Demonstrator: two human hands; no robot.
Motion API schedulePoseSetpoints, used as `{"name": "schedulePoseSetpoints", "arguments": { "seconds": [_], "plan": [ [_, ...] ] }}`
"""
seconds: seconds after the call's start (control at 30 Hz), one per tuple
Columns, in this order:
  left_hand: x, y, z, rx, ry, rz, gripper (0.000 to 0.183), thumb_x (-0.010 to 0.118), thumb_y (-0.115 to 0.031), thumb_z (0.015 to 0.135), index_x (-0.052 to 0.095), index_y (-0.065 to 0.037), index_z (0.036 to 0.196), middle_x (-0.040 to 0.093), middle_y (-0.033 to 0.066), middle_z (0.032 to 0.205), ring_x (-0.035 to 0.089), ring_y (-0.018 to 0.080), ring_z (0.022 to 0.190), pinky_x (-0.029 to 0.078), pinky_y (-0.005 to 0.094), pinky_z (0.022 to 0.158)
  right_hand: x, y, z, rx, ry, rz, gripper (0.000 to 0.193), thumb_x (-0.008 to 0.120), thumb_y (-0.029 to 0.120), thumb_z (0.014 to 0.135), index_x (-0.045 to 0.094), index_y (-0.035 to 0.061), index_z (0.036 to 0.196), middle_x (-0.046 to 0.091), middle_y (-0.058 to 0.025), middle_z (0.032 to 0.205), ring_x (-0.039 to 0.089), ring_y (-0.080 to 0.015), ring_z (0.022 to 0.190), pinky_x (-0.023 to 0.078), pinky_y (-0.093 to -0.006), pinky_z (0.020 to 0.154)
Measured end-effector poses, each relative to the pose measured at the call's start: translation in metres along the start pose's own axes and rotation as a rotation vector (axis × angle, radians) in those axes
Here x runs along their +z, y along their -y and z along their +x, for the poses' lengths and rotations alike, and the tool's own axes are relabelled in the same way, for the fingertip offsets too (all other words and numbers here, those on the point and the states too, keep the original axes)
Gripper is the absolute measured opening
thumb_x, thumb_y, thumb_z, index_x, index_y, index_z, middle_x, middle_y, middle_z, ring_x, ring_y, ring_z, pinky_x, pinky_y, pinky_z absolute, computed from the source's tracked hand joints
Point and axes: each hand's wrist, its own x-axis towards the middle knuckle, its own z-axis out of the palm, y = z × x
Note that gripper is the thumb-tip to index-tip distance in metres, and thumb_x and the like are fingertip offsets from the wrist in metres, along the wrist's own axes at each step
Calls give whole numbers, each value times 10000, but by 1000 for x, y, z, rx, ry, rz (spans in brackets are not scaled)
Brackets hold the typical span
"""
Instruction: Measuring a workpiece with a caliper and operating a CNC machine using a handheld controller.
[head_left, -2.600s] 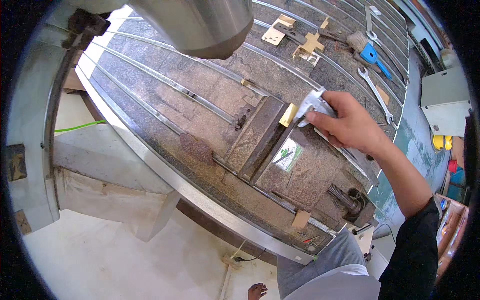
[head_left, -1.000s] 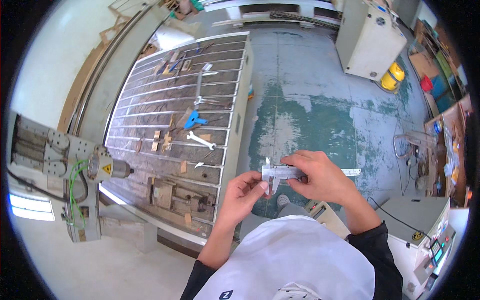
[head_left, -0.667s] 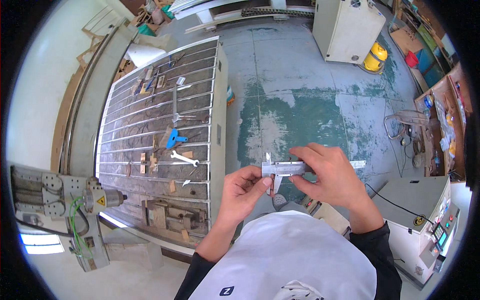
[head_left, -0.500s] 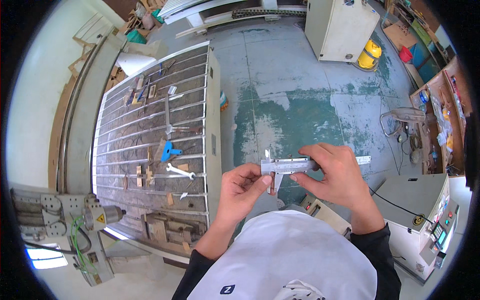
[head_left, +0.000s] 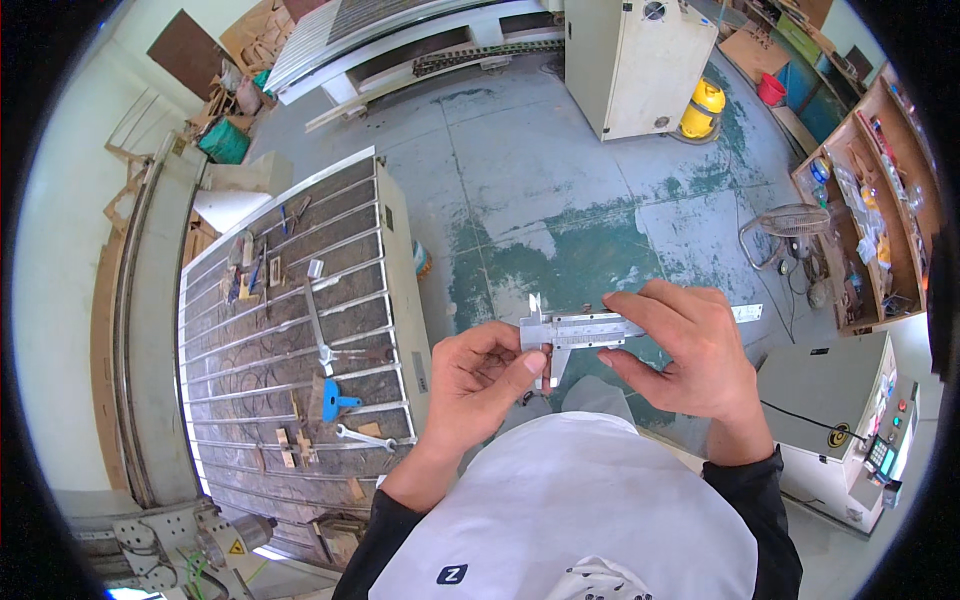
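A silver vernier caliper (head_left: 590,329) is held level in front of my chest, its thin end pointing right. My right hand (head_left: 685,350) grips its beam and slider between thumb and fingers. My left hand (head_left: 482,378) is closed at the jaw end, its thumb against the jaws. A small brown piece (head_left: 546,382) shows between the jaws beside the left thumb; most of it is hidden, and its kind cannot be made out.
On the left, a slatted machine bed (head_left: 345,235) carries an open-end wrench (head_left: 365,437), a blue tool (head_left: 338,400) and several hand tools. A control cabinet (head_left: 825,400) stands at right, near a fan (head_left: 795,220) and shelves (head_left: 865,200). Farther off is a yellow vacuum cleaner (head_left: 703,108).
The view has shifted, so the machine bed sits lower and more of the far room shows. My hands keep hold of the caliper and brown piece; the right hand sits slightly farther right.
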Motion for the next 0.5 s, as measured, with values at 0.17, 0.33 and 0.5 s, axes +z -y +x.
{"name": "schedulePoseSetpoints", "arguments": {
  "seconds": [0.17,0.33,0.5],
  "plan": [
    [11,-2,38,12,26,-14,41,582,15,888,574,52,873,632,103,834,602,127,741,495,265,659,-17,-28,13,-6,10,-43,409,767,122,637,608,33,1004,572,-83,767,577,-252,582,456,-342,503],
    [26,3,66,14,27,-32,71,597,5,886,560,50,844,635,111,839,599,132,743,492,266,663,-34,-55,22,-44,-30,-30,410,785,118,623,622,17,985,576,-87,735,570,-238,557,432,-328,478],
    [39,9,87,20,44,-8,90,602,0,885,549,45,828,636,113,840,600,131,743,493,268,660,-51,-74,25,-44,-9,-50,406,770,117,635,611,20,995,573,-80,752,580,-239,576,461,-333,496]
  ]
}}
